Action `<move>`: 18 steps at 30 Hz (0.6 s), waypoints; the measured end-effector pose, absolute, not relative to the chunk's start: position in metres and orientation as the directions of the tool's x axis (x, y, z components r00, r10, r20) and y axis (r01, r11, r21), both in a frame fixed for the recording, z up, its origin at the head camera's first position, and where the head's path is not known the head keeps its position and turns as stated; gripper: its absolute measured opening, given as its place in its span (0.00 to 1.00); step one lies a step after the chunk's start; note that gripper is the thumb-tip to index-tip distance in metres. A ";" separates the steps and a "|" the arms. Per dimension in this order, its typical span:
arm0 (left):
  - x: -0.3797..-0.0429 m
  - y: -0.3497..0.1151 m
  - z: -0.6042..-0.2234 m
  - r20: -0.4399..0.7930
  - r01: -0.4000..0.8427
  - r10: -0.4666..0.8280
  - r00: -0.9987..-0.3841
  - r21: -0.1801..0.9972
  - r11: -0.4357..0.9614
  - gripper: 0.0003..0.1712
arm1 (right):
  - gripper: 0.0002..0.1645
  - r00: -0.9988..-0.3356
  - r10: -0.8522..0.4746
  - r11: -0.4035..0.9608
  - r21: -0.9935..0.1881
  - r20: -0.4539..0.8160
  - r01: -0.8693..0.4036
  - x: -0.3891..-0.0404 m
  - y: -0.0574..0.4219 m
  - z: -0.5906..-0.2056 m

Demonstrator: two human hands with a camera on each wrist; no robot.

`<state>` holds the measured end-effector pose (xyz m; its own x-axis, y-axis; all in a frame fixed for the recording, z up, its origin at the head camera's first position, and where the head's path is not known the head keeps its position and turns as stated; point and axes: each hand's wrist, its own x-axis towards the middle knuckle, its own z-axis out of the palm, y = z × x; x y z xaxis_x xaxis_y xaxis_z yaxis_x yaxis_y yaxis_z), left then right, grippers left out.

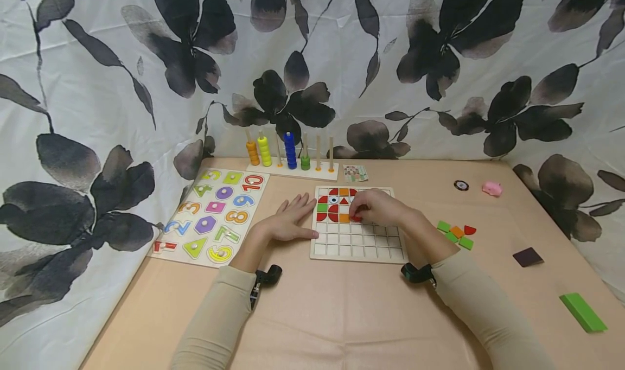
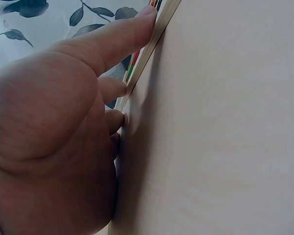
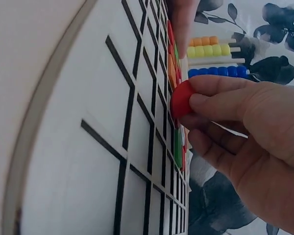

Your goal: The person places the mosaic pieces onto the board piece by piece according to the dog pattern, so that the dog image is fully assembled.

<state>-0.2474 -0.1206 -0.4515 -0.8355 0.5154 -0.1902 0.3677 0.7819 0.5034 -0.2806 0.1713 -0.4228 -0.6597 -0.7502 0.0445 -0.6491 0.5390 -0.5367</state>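
Red piece (image 3: 182, 99), pinched in right fingers (image 3: 220, 105), at gridded board (image 3: 63, 161)

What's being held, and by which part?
The right hand pinches a red piece by the side nearest that hand. The left hand holds nothing, only touching the edge of the board.

1 board (image 1: 358, 240), 5 loose tiles (image 1: 457, 231)

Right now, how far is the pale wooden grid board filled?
Seemingly done: flat red, green and orange tiles fill much of the upper part of the board. In hand: a curved-edged red tile, pinched by the right hand. Left: the lower cells are bare; loose green, orange and red tiles lie right of the board.
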 end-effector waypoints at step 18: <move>-0.248 -0.121 -0.454 -0.170 0.387 0.525 -0.834 0.497 0.776 0.56 | 0.14 -0.616 -0.786 0.551 -0.393 0.052 -0.736 -0.278 0.174 -0.431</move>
